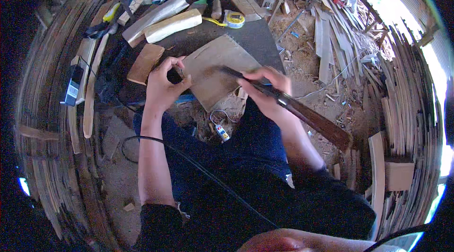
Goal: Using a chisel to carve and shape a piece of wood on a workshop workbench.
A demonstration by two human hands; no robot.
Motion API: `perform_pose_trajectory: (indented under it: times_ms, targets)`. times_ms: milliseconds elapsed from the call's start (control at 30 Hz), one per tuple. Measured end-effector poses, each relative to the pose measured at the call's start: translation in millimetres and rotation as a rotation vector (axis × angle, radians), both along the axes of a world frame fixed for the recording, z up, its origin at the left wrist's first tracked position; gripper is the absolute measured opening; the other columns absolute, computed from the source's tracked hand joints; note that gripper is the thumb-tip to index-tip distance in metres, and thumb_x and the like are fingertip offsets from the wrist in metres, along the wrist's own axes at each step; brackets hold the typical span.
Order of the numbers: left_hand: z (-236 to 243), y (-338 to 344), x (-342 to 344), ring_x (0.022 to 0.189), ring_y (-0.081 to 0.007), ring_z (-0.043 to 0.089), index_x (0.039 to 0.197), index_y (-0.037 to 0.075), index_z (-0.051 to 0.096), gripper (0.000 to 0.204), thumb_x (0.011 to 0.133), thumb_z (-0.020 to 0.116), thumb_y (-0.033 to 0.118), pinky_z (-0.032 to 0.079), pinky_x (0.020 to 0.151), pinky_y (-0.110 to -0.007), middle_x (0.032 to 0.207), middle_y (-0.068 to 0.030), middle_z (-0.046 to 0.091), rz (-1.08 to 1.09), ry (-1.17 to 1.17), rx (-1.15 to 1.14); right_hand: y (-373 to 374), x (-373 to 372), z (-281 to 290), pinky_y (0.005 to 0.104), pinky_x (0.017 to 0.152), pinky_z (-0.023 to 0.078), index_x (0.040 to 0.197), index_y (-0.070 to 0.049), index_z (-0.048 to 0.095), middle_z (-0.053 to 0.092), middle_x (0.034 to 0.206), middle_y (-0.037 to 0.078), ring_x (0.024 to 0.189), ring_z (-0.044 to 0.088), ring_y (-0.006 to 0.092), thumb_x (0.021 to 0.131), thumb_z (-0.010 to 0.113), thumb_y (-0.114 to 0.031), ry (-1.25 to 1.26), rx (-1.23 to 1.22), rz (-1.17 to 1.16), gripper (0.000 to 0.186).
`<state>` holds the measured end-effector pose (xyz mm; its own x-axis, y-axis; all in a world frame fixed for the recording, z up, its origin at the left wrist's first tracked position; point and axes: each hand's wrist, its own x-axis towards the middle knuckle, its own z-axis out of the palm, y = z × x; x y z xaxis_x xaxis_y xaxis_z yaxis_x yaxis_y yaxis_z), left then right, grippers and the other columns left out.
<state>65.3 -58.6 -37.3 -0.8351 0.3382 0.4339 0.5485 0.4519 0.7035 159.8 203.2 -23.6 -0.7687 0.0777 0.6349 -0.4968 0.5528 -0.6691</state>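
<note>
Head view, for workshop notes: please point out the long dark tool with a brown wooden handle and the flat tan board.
Long dark tool point(302, 111), head view: on its brown handle.
Flat tan board point(209, 84), head view: on its upper face.

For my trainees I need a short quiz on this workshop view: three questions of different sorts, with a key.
1. Which hand holds the long dark tool?
2. True or false: the yellow tape measure lies on the dark tabletop.
3. Which is nearer the left hand: (a) the yellow tape measure or (b) the short brown block?

Key: 1. The right hand. 2. True. 3. (b), the short brown block.
</note>
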Motion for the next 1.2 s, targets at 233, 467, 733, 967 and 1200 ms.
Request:
perform_pose_trajectory:
  times_ms: [233,467,733,967,1200]
  targets:
    - [3,5,4,0.112,-0.0301,0.066,0.094,0.004,0.057,0.032,0.072,0.077,0.014,0.049,0.094,-0.035,0.116,-0.0160,0.070,0.041,-0.031,-0.036,-14,-52,6,0.0280,0.061,0.049,0.087,-0.001,0.069,0.070,0.077,0.011,0.069,0.067,0.0138,0.080,0.081,-0.012,-0.027,0.016,0.059,0.018]
    - [-5,5,-1,0.107,-0.0301,0.067,0.096,0.004,0.058,0.030,0.075,0.076,0.015,0.050,0.093,-0.036,0.110,-0.0168,0.071,0.043,0.003,0.023,19,10,2,0.0281,0.066,0.050,0.085,-0.001,0.069,0.071,0.080,0.010,0.075,0.068,0.0149,0.078,0.082,-0.007,-0.077,0.137,-0.018,0.016]
    - [-7,-3,-3,0.106,-0.0225,0.068,0.096,0.002,0.058,0.029,0.073,0.076,0.009,0.050,0.092,-0.033,0.112,-0.0145,0.071,0.014,0.013,0.025,13,-25,-2,0.0270,0.065,0.048,0.086,-0.002,0.071,0.069,0.077,0.007,0.071,0.063,0.0102,0.079,0.082,-0.010,-0.055,0.025,-0.010,0.015]
    - [-1,4,4,0.107,-0.0240,0.068,0.095,0.003,0.058,0.030,0.073,0.077,0.008,0.050,0.094,-0.034,0.111,-0.0145,0.071,0.051,-0.046,-0.022,9,-55,14,0.0271,0.062,0.047,0.086,-0.002,0.071,0.069,0.074,0.007,0.067,0.062,0.0125,0.079,0.083,-0.014,-0.178,0.079,0.048,0.018]
    - [-1,4,1,0.110,-0.0251,0.067,0.094,0.003,0.058,0.029,0.074,0.077,0.014,0.050,0.094,-0.035,0.111,-0.0149,0.072,0.047,-0.002,0.029,44,17,12,0.0255,0.064,0.046,0.086,-0.003,0.072,0.071,0.080,0.005,0.072,0.062,0.0079,0.079,0.083,-0.012,-0.191,0.000,0.006,0.016]
